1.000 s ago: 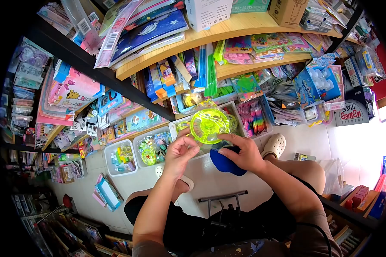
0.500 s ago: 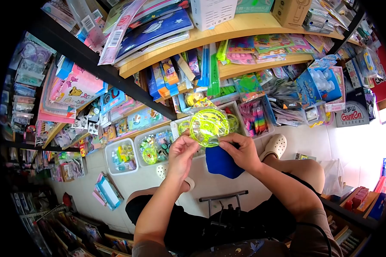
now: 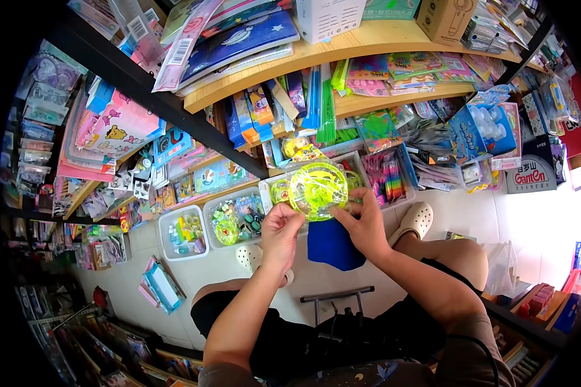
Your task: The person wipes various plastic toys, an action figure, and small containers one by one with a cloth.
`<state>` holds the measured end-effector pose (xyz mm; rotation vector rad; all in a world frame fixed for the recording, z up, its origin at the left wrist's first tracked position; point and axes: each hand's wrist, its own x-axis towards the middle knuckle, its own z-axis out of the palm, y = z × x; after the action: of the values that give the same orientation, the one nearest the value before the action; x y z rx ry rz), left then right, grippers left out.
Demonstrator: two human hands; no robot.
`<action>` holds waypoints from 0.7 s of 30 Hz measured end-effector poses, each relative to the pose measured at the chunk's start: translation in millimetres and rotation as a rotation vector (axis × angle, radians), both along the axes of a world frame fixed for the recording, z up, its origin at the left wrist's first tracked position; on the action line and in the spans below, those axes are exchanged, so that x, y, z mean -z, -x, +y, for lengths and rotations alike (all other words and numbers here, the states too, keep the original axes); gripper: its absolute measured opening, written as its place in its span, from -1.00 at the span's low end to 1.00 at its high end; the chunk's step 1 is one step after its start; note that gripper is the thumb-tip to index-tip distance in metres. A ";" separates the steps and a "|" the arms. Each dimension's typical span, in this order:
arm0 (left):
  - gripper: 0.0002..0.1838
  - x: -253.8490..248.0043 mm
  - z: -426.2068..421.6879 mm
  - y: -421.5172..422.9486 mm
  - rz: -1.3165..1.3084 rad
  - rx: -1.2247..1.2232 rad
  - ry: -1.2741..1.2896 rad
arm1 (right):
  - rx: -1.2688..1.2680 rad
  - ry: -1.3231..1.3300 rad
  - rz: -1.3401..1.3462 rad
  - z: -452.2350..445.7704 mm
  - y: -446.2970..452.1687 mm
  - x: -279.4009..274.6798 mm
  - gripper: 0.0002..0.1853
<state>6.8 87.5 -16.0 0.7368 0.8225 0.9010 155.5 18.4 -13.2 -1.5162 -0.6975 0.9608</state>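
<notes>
Both my hands hold up a round neon-yellow toy in a clear plastic bag [image 3: 317,191], its printed header at the top; the exact kind of toy cannot be made out. My left hand [image 3: 282,233] pinches the lower left edge of the bag. On the lower right, my right hand [image 3: 366,226] grips it between thumb and fingers. A flat dark blue object [image 3: 332,245] shows just below the bag, by my right hand; what it is, I cannot tell. Behind the bag stands a white bin [image 3: 265,188] with similar yellow-green toys, partly hidden.
Two more bins of small toys, a left one [image 3: 165,248] and a middle one [image 3: 208,222], stand on the floor. Wooden shelves [image 3: 252,61] packed with stationery rise ahead. A black post [image 3: 174,109] slants across the left. A blue open box [image 3: 163,288] lies on the tiles.
The bagged toy has shifted slightly right and turned, so its round face shows more fully. My right hand's fingers have moved up along the bag's edge. The view has shifted a little.
</notes>
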 end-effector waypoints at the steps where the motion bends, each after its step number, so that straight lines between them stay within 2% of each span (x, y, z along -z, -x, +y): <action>1: -0.80 0.9 0.2 0.2 0.007 -0.005 -0.012 | -0.029 0.028 0.082 0.6 -1.7 -1.4 -0.86; 5: -0.78 6.9 -0.5 1.6 0.001 -0.025 -0.064 | -0.156 0.045 0.246 1.3 -9.9 7.0 -0.89; 8: -0.76 1.1 1.6 0.1 -0.061 -0.012 -0.085 | -0.124 0.003 0.424 1.9 -14.9 -2.3 -0.90; 12: -0.79 -7.2 4.6 -3.8 -0.079 -0.015 -0.030 | -0.098 -0.036 0.449 3.6 -16.3 -12.0 -0.90; 15: -0.86 6.6 14.7 9.3 -0.107 0.016 -0.041 | -0.097 -0.027 0.382 2.7 -20.6 -3.1 -0.90; 18: -0.81 -8.4 15.5 3.7 -0.134 -0.052 0.149 | -0.102 -0.033 0.324 2.1 -24.4 0.3 -0.90; 21: -0.73 -18.3 8.4 -8.7 -0.008 -0.041 0.247 | -0.092 -0.048 0.363 2.4 -23.2 -7.1 -0.90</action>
<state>15.5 95.9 2.4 0.5021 0.9251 0.8210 178.6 20.8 -6.2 -1.2318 -0.5274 1.2412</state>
